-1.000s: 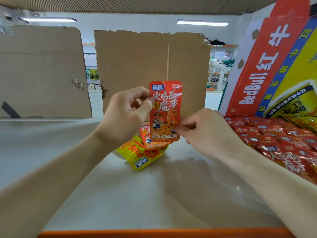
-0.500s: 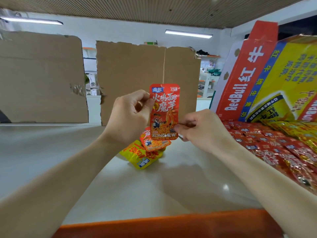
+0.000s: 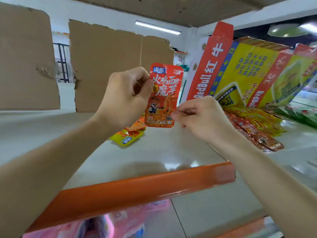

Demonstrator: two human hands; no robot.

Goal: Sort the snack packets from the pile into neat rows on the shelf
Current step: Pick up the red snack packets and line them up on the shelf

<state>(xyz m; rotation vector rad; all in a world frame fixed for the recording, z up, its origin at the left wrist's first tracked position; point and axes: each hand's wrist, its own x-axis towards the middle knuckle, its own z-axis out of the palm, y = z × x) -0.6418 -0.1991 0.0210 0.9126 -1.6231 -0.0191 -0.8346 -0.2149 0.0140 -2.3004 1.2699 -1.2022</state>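
I hold a red snack packet (image 3: 163, 95) upright above the pale shelf (image 3: 154, 152). My left hand (image 3: 127, 98) pinches its upper left edge. My right hand (image 3: 200, 117) pinches its lower right edge between thumb and forefinger. Behind and below it lies the small pile: a yellow packet (image 3: 127, 137) with an orange packet (image 3: 137, 125) on top, partly hidden by my left hand. At the right, rows of red packets (image 3: 257, 134) and yellow packets (image 3: 257, 117) lie on the shelf.
Red Bull cartons (image 3: 240, 69) stand behind the rows at the right. Cardboard sheets (image 3: 106, 66) form the shelf's back. An orange shelf rail (image 3: 137, 191) runs along the front edge. Pink packets (image 3: 120, 222) show on a lower level. Green packets (image 3: 301, 115) lie at far right.
The view has swung right and tilted down, so the orange rail and more of the right-hand rows show. Both hands still hold the red packet upright, shifted slightly right.
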